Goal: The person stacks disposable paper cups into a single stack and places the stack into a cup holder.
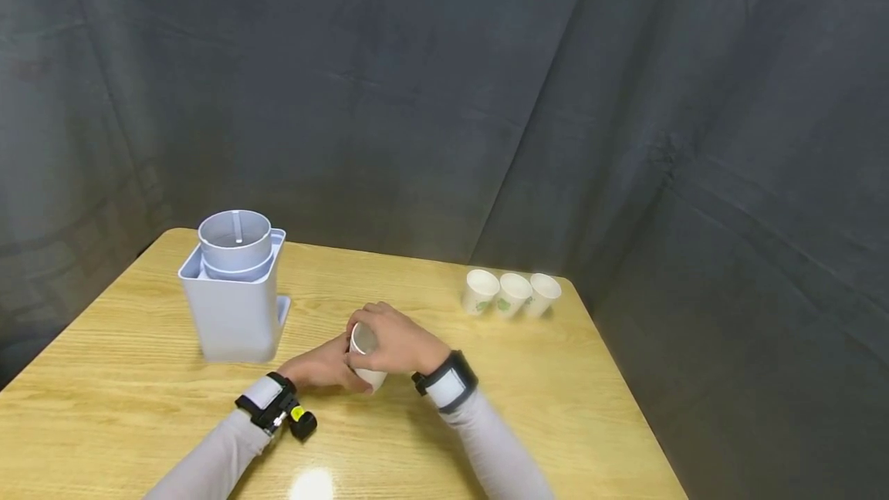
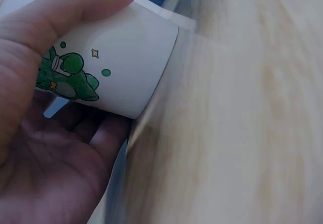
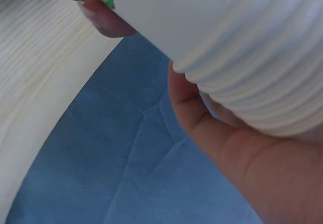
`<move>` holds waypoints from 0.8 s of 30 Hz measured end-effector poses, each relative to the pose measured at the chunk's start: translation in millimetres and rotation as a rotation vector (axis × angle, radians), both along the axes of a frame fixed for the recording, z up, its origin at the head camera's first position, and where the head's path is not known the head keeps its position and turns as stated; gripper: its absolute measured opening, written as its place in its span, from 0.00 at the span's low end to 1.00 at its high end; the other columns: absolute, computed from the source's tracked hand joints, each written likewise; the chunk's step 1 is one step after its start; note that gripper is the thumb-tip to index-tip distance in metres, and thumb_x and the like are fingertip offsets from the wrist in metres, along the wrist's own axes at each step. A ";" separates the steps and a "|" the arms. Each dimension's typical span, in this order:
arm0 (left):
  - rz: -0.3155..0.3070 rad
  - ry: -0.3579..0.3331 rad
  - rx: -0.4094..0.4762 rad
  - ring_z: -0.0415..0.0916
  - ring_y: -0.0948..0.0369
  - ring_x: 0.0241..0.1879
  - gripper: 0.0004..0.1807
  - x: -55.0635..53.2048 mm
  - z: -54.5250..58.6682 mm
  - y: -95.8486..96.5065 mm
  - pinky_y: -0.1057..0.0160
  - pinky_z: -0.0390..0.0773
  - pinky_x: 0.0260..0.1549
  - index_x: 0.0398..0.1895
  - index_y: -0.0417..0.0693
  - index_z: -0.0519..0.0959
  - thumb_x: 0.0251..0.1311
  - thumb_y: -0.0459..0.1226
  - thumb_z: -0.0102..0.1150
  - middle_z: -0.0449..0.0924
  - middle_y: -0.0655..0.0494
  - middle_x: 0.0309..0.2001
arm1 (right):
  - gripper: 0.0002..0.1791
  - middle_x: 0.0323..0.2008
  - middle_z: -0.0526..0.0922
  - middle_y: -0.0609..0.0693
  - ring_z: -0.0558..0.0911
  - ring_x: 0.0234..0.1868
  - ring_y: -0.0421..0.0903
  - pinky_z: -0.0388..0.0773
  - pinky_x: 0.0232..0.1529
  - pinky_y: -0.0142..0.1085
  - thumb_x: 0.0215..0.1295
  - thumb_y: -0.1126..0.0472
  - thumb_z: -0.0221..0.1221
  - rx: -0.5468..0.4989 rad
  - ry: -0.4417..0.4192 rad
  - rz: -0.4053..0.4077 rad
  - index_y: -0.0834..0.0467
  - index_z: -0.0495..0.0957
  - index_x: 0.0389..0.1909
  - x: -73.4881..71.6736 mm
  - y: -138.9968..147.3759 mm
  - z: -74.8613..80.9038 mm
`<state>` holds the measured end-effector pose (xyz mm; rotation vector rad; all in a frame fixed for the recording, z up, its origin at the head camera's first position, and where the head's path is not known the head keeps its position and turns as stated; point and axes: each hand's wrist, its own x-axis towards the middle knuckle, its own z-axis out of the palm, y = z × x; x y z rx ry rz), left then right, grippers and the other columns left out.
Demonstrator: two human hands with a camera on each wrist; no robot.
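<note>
My left hand (image 1: 326,366) grips the lower part of the paper-cup stack (image 2: 139,52), midway between the worktop's (image 1: 556,407) left and right edges; its long axis tilts, mouth upward, base down. My right hand (image 1: 399,342) grips the rims.

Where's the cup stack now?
In the head view, the cup stack is held by the left hand and right hand, right of the pale bin, left of three cups.

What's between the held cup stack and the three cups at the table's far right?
Only the right hand, which grips the cup stack on the side facing the three cups. Beyond that hand, nothing visible stands in the way.
</note>
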<state>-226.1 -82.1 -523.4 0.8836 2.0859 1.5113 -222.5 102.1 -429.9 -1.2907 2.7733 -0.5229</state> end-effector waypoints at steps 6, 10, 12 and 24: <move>-0.006 -0.046 0.048 0.73 0.53 0.55 0.41 -1.2 -0.1 -0.2 0.56 0.73 0.56 0.65 0.36 0.65 0.49 0.33 0.77 0.74 0.45 0.58 | 0.22 0.51 0.82 0.45 0.79 0.54 0.39 0.77 0.56 0.33 0.76 0.42 0.52 -0.135 -0.172 0.006 0.53 0.80 0.54 -11.5 11.6 3.3; -0.010 -0.058 0.078 0.74 0.53 0.56 0.40 -1.5 -1.7 0.6 0.55 0.71 0.59 0.65 0.36 0.66 0.48 0.32 0.77 0.77 0.46 0.56 | 0.22 0.49 0.84 0.46 0.80 0.50 0.39 0.78 0.52 0.33 0.79 0.46 0.49 -0.240 -0.197 -0.021 0.58 0.80 0.54 -23.4 23.7 3.4; -0.006 -0.057 0.085 0.73 0.53 0.58 0.42 -1.8 -2.5 0.6 0.52 0.68 0.61 0.66 0.37 0.65 0.48 0.32 0.77 0.77 0.47 0.57 | 0.21 0.47 0.84 0.47 0.80 0.47 0.41 0.79 0.48 0.32 0.79 0.48 0.50 -0.280 -0.193 -0.052 0.59 0.81 0.54 -30.2 30.4 3.3; 0.032 -0.044 0.062 0.71 0.51 0.62 0.46 -1.2 -4.8 -0.2 0.47 0.64 0.65 0.69 0.37 0.65 0.46 0.33 0.79 0.75 0.45 0.61 | 0.16 0.51 0.84 0.55 0.81 0.52 0.51 0.79 0.52 0.46 0.72 0.55 0.60 -0.395 -0.059 -0.355 0.60 0.80 0.54 -68.1 93.9 -5.0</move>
